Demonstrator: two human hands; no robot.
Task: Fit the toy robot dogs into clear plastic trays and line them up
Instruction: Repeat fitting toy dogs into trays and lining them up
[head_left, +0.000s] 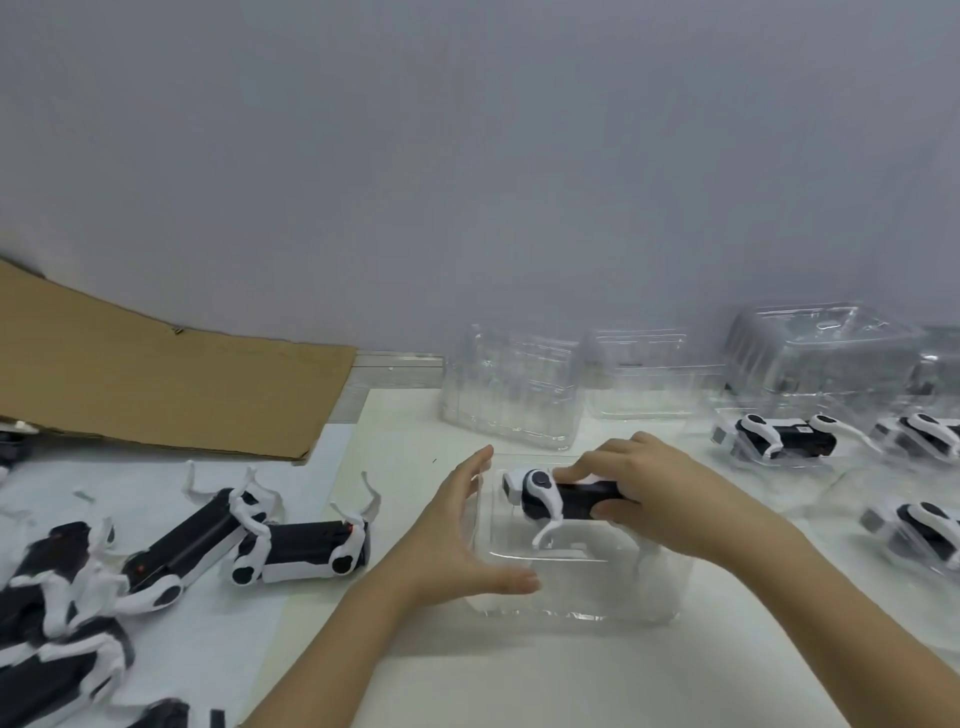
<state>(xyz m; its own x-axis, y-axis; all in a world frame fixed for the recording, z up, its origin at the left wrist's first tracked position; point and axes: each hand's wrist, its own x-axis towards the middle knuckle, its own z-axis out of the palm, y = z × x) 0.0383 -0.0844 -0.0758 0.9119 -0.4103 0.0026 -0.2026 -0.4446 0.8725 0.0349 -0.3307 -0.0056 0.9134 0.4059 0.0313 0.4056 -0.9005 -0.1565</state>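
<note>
A black and white toy robot dog (556, 496) lies on its side in a clear plastic tray (576, 597) in front of me. My right hand (644, 491) grips the dog's body from above, fingers curled round it. At the tray's left wall, my left hand (462, 535) rests with straight fingers and the thumb along the front. Several loose robot dogs (301, 545) lie in a heap at the left. To the right, three dogs sit in clear trays: one (779, 436) at the back, another (930, 428) at the edge, and a nearer one (919, 530).
Stacks of clear trays (511, 395) stand along the wall at the back, with more (821, 348) to the right. A flat cardboard sheet (156, 374) leans at the back left. The white table (519, 675) extends toward me.
</note>
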